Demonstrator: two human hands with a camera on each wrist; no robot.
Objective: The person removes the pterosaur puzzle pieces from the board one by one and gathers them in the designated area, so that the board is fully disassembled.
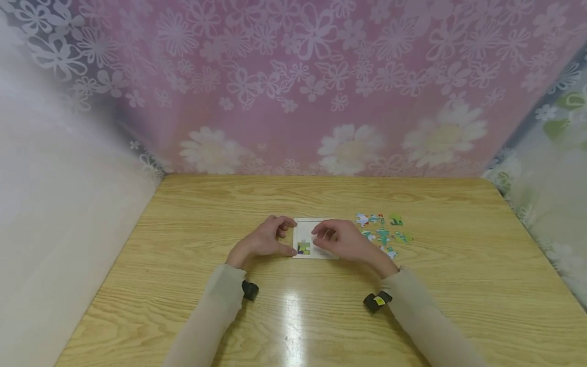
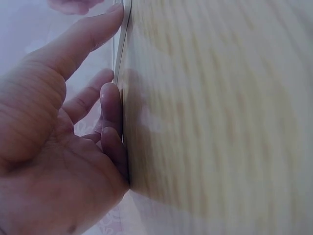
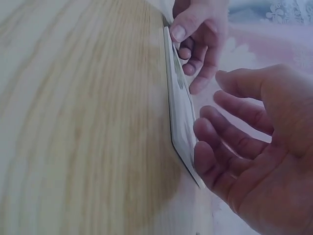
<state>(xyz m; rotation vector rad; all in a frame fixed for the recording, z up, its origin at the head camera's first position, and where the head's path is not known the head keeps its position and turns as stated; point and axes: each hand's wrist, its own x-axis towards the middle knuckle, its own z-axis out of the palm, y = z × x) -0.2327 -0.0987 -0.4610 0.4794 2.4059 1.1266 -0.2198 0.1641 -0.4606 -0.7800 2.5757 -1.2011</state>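
A small white puzzle tray point(image 1: 326, 257) lies flat on the table, with one green and dark puzzle piece point(image 1: 303, 248) in its lower left corner. At the tray's left side is my left hand point(image 1: 267, 238), its thumb touching the near corner and its forefinger reaching to the far one. The thumb point(image 2: 83, 41) lies along the tray edge in the left wrist view; the other fingers bend loosely. Over the tray's right part hovers my right hand point(image 1: 341, 239). Its fingers point(image 3: 234, 134) are loosely bent, thumb apart from them, and no piece shows between them.
Several loose puzzle pieces point(image 1: 382, 234) lie to the right of the tray, some partly behind the right hand. The wooden table point(image 1: 293, 306) ends at a pink flowered curtain point(image 1: 293, 92). Dark wrist straps point(image 1: 378, 301) are on both sleeves.
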